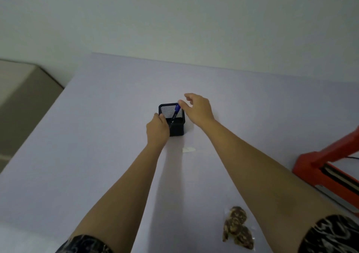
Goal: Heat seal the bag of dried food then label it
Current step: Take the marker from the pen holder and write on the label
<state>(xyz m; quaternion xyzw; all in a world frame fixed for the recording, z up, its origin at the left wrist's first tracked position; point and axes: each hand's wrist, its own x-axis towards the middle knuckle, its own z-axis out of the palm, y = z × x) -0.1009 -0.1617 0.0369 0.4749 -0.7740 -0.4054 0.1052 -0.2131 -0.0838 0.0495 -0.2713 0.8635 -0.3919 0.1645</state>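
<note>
A clear bag of brown dried food lies on the table near the front edge, between my forearms. A black mesh pen holder stands mid-table with a blue pen leaning inside it. My left hand grips the holder's near left corner. My right hand hovers just right of the holder, fingers spread, fingertips close to the pen's top but not closed on it. A small white label lies on the table just in front of the holder. The red heat sealer sits at the right edge, its arm raised.
The table is covered in a pale lilac sheet and backs onto a white wall. A beige cabinet stands off the table's left side.
</note>
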